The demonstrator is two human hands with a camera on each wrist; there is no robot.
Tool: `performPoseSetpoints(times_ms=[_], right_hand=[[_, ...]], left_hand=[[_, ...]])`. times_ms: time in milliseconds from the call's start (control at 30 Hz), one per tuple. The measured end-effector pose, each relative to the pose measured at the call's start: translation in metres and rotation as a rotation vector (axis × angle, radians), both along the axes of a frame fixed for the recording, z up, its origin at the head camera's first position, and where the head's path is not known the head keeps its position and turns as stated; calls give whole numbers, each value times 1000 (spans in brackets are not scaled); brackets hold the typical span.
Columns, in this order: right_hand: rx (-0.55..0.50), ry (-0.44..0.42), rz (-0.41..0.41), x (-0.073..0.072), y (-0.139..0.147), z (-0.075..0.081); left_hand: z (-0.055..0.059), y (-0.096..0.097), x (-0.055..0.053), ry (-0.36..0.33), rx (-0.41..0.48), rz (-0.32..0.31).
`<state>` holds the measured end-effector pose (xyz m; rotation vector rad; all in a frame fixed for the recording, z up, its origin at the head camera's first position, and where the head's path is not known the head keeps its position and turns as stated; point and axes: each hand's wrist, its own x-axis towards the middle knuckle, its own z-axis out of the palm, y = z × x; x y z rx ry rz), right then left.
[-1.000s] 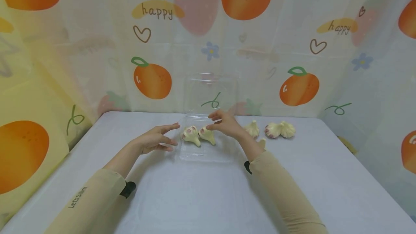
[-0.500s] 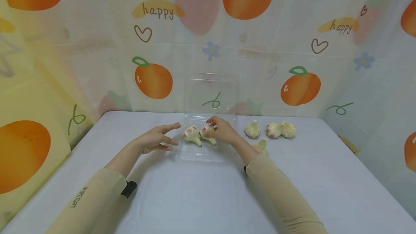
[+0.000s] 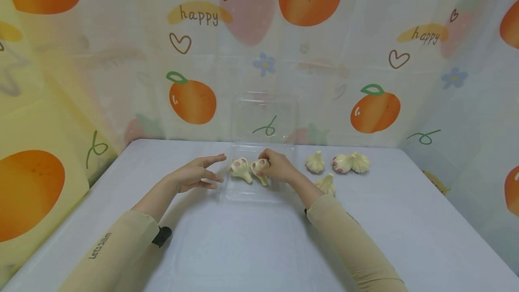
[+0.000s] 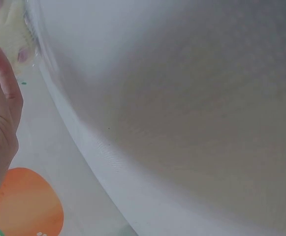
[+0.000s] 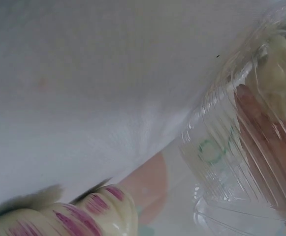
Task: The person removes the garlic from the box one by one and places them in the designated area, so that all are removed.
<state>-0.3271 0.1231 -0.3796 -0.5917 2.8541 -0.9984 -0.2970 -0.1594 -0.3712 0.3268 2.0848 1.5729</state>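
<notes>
A clear plastic clamshell box (image 3: 251, 196) lies on the table with its lid (image 3: 259, 107) raised at the back. Two garlic bulbs are inside, stems toward me. My right hand (image 3: 280, 167) reaches into the box and grips the right bulb (image 3: 259, 167) with thumb and fingers. Close against it on the left sits the other bulb (image 3: 241, 170). My left hand (image 3: 194, 175) is held at the box's left side, fingers spread and holding nothing. Through the box wall in the right wrist view, the right hand (image 5: 268, 147) shows beside pale garlic (image 5: 275, 78).
Right of the box, a garlic bulb (image 3: 315, 162) stands near another one (image 3: 326, 184), partly behind my right forearm. Farther right, two bulbs (image 3: 342, 163) touch each other. A fruit-print curtain (image 3: 324, 66) hangs behind the white table (image 3: 239, 247).
My right hand has come down and slightly back around the right bulb, whose stem has swung from slanting right to pointing more toward me. The left hand has stayed in place.
</notes>
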Motion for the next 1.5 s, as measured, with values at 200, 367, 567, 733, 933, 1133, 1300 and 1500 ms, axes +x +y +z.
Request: performPoseSetpoints(times_ms=[200, 367, 567, 733, 933, 1133, 1300, 1500], right_hand=[[3, -2, -16, 2, -2, 1], [9, 4, -13, 2, -1, 1], [-19, -9, -27, 2, 1, 4], [-50, -15, -42, 1, 2, 7], [-78, -25, -60, 1, 5, 12], [-132, -86, -53, 5, 10, 23], [-235, -132, -44, 6, 13, 31], [-331, -179, -27, 8, 17, 44]], left_hand=[[1, 0, 2, 0, 5, -3], [1, 0, 1, 3, -3, -2], [1, 0, 1, 3, -6, 3], [1, 0, 2, 6, -2, 1], [1, 0, 2, 5, -14, 2], [3, 2, 3, 4, -19, 3], [4, 2, 4, 6, -30, 2], [4, 2, 4, 13, -30, -6]])
